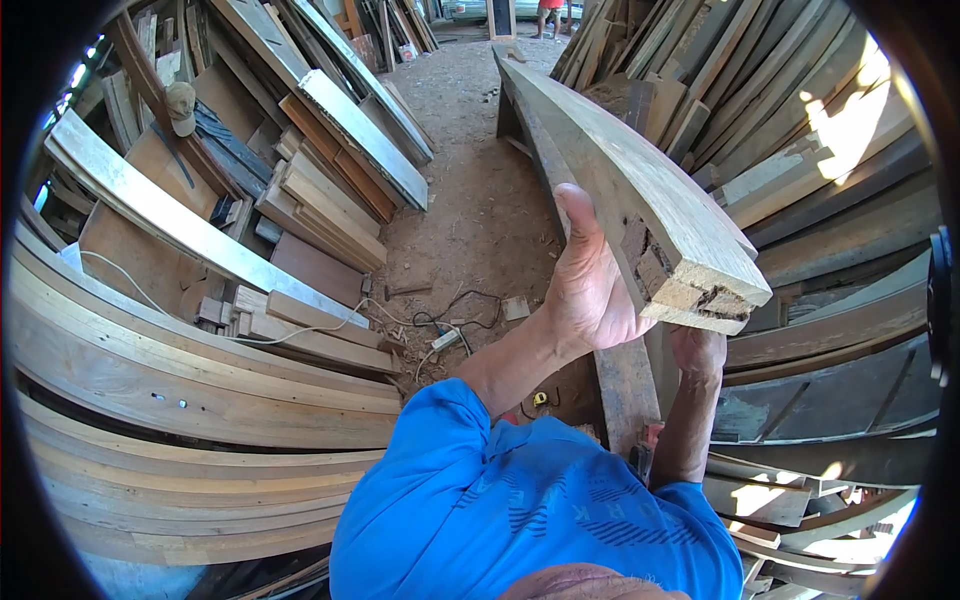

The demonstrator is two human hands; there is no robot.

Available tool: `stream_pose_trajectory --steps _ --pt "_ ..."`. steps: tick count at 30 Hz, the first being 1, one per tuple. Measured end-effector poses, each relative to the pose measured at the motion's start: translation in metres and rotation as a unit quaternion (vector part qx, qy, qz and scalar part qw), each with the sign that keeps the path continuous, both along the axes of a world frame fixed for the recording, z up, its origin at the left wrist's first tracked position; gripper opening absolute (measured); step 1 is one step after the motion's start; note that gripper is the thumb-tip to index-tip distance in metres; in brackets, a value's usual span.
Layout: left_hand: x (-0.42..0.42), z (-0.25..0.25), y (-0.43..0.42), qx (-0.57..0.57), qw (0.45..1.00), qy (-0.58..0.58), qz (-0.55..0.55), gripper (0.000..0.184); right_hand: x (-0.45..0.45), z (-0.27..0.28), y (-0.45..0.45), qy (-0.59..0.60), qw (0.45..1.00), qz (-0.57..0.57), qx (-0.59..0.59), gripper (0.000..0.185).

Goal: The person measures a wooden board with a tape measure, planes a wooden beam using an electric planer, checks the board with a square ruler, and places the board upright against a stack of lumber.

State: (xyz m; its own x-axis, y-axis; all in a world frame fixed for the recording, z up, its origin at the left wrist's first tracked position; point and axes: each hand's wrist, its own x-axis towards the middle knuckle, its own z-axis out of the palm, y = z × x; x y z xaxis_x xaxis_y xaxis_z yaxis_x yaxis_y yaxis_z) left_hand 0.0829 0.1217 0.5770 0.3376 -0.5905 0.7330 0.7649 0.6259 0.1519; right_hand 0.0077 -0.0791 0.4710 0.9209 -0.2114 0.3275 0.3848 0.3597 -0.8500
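A thick wooden plank (690, 220) stretches away from me, its near end raised in front of my chest. That end has a rough, broken hollow in the side and a dark crack in the end face. My left hand (590, 285) supports the plank from the left, thumb pointing up along its side and fingers partly hidden beneath. Under the near end, my right hand (698, 350) holds the plank from below; its fingers are mostly hidden by the wood. A long, worn board (628, 385) lies below the plank.
Stacked boards (200, 400) fill the left side, and leaning planks (690, 70) crowd the right. On the dirt floor lie a hammer (408, 290), a power strip (445, 341) with cables, and a yellow tape measure (540, 399). Another person (550, 15) stands far off.
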Motion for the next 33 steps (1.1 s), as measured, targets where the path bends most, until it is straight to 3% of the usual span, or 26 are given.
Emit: stream_pose_trajectory --steps 7,9,14,19,21,22,24,26,27,28,30,31,33 --pt "-0.006 0.001 0.002 -0.002 0.996 0.065 -0.053 0.095 -0.007 0.002 0.006 -0.024 0.999 -0.003 0.029 0.040" --pt "-0.006 0.000 0.002 0.004 0.996 0.072 -0.052 0.095 -0.006 -0.001 0.004 -0.019 0.997 -0.044 -0.054 0.040" --pt "-0.008 0.006 0.004 0.031 0.998 0.054 -0.032 0.097 -0.010 0.009 0.010 -0.031 0.999 0.000 0.024 0.040" --pt "-0.011 0.004 0.001 0.014 0.998 0.058 -0.010 0.091 -0.013 -0.010 0.000 -0.008 0.999 -0.047 0.000 0.042" --pt "-0.016 -0.001 -0.001 0.068 0.994 0.079 0.016 0.087 -0.013 -0.033 -0.013 0.021 0.997 -0.068 0.002 0.044" --pt "-0.024 -0.009 -0.003 0.124 0.987 0.099 0.036 0.085 -0.011 -0.042 -0.012 0.090 0.988 -0.124 0.020 0.045" --pt "-0.038 -0.030 0.000 0.230 0.961 0.130 0.080 0.084 -0.021 -0.020 -0.013 0.054 0.998 -0.002 0.022 0.047" --pt "-0.070 -0.065 -0.008 0.328 0.920 0.190 0.093 0.092 -0.029 -0.023 -0.015 0.154 0.986 -0.030 -0.055 0.048" --pt "-0.076 -0.095 -0.010 0.356 0.916 0.172 0.067 0.091 -0.034 -0.027 -0.013 0.145 0.987 -0.020 -0.069 0.049" --pt "-0.086 -0.125 -0.012 0.386 0.901 0.190 0.048 0.086 -0.039 -0.044 -0.015 0.161 0.986 -0.024 -0.043 0.049" --pt "-0.099 -0.160 -0.015 0.494 0.845 0.205 0.008 0.078 -0.054 -0.066 -0.026 0.206 0.970 -0.034 -0.123 0.043" --pt "-0.100 -0.183 -0.015 0.517 0.841 0.158 -0.009 0.074 -0.061 -0.084 -0.027 0.230 0.959 -0.033 -0.165 0.042" --pt "-0.109 -0.271 -0.017 0.580 0.805 0.121 0.038 0.064 -0.074 -0.137 -0.031 0.263 0.922 -0.022 -0.283 0.044"
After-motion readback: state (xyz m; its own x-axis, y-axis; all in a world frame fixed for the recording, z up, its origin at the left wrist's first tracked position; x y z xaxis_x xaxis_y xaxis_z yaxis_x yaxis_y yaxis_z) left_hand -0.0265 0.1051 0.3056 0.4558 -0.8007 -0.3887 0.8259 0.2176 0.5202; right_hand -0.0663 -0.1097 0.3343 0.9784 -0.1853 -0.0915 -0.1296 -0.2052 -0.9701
